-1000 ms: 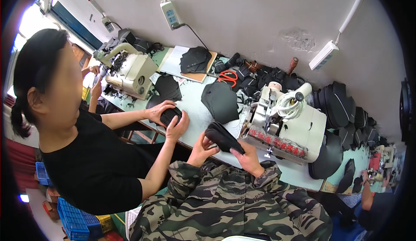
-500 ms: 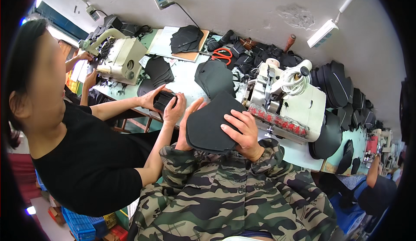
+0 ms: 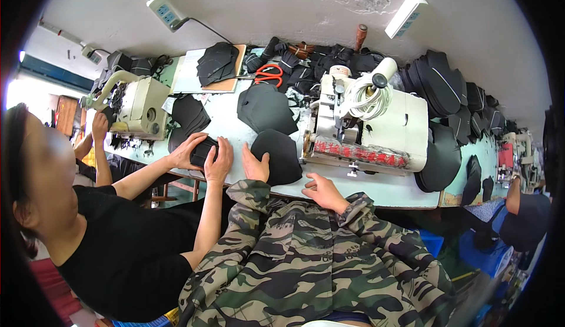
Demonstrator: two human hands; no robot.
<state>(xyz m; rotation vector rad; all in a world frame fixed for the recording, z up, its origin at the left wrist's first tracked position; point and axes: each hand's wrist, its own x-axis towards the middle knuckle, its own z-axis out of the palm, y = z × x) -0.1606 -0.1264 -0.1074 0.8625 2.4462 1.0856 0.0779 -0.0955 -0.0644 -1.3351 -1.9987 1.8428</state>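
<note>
A stack of flat black cut pieces (image 3: 276,157) with curved edges lies on the pale table (image 3: 226,115) in front of me. My left hand (image 3: 256,165) is open at the stack's left edge, fingers pointing away from me. Whether it touches the edge I cannot tell. Just off the stack's near right corner is my right hand (image 3: 325,193), empty, with loosely bent fingers and the thumb apart. Behind the stack rests another fanned pile of black pieces (image 3: 266,108). To my left, a person in a black top holds a small black bundle (image 3: 203,151) in both hands.
A white sewing machine (image 3: 376,124) with a coiled white cable stands at right; another machine (image 3: 138,106) is at left. Orange-handled scissors (image 3: 269,75) lie at the back near a notebook (image 3: 183,74). Tall black stacks (image 3: 435,83) line the wall.
The black stack, held up in both my hands before, now lies on the table. My hands have let go and drawn apart. The view has shifted, and the person beside me sits lower in it.
</note>
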